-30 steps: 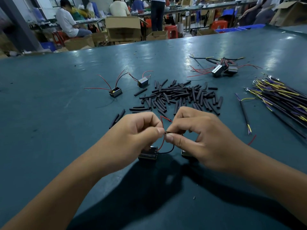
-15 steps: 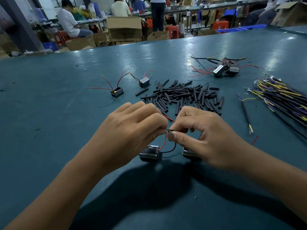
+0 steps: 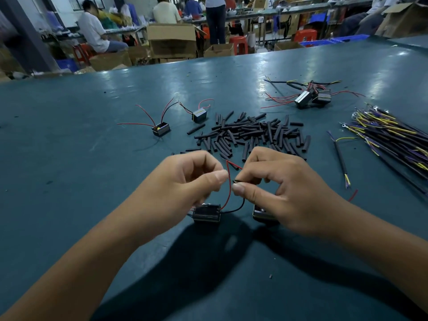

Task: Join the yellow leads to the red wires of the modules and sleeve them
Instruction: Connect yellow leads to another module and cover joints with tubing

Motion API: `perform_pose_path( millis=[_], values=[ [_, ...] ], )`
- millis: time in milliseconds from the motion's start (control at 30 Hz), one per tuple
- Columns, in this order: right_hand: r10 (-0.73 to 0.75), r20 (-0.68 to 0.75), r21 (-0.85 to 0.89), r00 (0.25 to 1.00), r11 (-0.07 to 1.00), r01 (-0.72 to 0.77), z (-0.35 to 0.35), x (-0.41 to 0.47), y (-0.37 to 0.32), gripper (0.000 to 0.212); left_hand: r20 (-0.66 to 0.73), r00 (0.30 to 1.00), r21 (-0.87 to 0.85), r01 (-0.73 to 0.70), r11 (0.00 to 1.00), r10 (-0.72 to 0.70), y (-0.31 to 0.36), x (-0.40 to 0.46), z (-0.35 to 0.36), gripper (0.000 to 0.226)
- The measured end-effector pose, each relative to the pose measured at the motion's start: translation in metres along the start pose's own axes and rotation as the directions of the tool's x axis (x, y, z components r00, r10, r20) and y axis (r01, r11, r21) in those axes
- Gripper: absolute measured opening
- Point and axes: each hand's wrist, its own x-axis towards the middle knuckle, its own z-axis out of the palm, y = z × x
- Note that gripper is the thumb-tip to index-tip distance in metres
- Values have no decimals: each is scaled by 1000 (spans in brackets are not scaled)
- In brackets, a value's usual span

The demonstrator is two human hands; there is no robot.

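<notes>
Red wire: a thin red insulated wire (image 3: 229,184) is seen rising from the small black box-shaped module (image 3: 206,212) on the teal table top (image 3: 69,181); its long axis runs nearly upright between the two hands, then bends at the top towards the right hand.
Black wire: a thin black wire (image 3: 238,206) is curved from the same module up to the right thumb and forefinger, where its end points left.
Left hand: the left hand (image 3: 185,179) is held curled just above the module, thumb tip against the red wire; whether the wire is actually pinched cannot be told.
Right hand: the black wire's end is pinched by the right hand (image 3: 278,191) between thumb and forefinger.
Second module: another small dark module (image 3: 260,213) is partly hidden under the right hand.
Sleeves: a loose heap of short black heat-shrink tubes (image 3: 252,133) is spread just beyond the hands, lying at all angles.
Leads: a bundle of black-sheathed leads with yellow and purple cores (image 3: 391,137) is laid at the right, its axis slanting from upper left to lower right.
Other modules: two modules with red wires (image 3: 161,129) are set at the left of the heap; a tangled pair (image 3: 310,98) lies farther back.
</notes>
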Motion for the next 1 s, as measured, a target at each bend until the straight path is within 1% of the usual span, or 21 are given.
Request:
perform_pose_path(
  millis=[33, 67, 100, 133, 167, 333, 433, 500, 567, 600, 633, 667, 733, 767, 800, 867, 933, 967, 1000],
  values=[
    [11, 6, 7, 1000, 1000, -11, -1, 0, 0, 13, -25, 988, 219, -142, 965, 151, -1, 1, -3, 12],
    [20, 15, 14, 1000, 1000, -20, -2, 0, 1, 14, -11, 956, 396, -265, 879, 293, -1, 2, -6, 7],
    [25, 23, 21, 999, 999, -26, -2, 0, 1, 13, 23, 917, 505, -355, 787, 398, -1, 3, -9, 5],
    [26, 30, 29, 999, 999, -27, -2, 0, 1, 12, 61, 886, 560, -412, 719, 460, -1, 3, -10, 7],
    [24, 35, 38, 999, 999, -25, -3, 0, 1, 11, 88, 862, 589, -449, 672, 499, -2, 4, -10, 10],
    [8, 53, 77, 999, 997, -12, -3, 1, -2, 8, 146, 781, 685, -522, 508, 607, -1, 5, -7, 16],
    [1, 56, 86, 998, 996, -6, -3, 2, -2, 9, 231, 741, 750, -549, 370, 631, 1, 6, -6, 7],
    [-5, 62, 96, 998, 995, -1, -2, 2, -2, 9, 285, 732, 780, -552, 295, 619, 1, 6, -7, 4],
    [-10, 63, 99, 998, 995, 4, -2, 3, -2, 9, 316, 739, 791, -551, 265, 594, 1, 6, -7, 4],
    [-12, 59, 97, 998, 995, 6, -2, 3, -1, 8, 317, 750, 790, -548, 276, 581, 2, 6, -7, 4],
    [-14, 52, 92, 999, 996, 9, -1, 3, -1, 8, 300, 769, 779, -539, 320, 565, 2, 6, -5, 5],
    [-17, 44, 82, 999, 997, 13, -1, 3, -1, 9, 265, 800, 751, -521, 405, 539, 2, 5, -4, 9],
    [-36, 20, 41, 999, 999, 35, 0, 2, 0, 9, 180, 882, 634, -442, 634, 435, 3, 3, -1, 14],
    [-51, 4, 5, 999, 999, 51, 0, 1, 1, 10, 155, 916, 567, -390, 725, 371, 3, 1, -1, 14],
    [-65, -10, -35, 998, 997, 65, 0, 0, 1, 11, 148, 939, 509, -341, 791, 309, 2, 1, 0, 14],
    [-87, -24, -102, 996, 991, 84, 1, -1, 2, 14, 175, 967, 385, -240, 891, 185, 2, 1, -1, 15],
    [-112, -17, -154, 994, 982, 108, 2, -1, 0, 15, 196, 980, 202, -77, 976, 37, 2, 0, -2, 18],
    [-128, -9, -177, 992, 976, 125, 3, -1, -1, 16, 204, 978, 80, 30, 996, -46, 3, -1, -3, 19],
    [-144, -1, -198, 990, 970, 141, 4, -1, -2, 16, 230, 965, -52, 142, 989, -126, 3, -2, -3, 18]
  ],
)
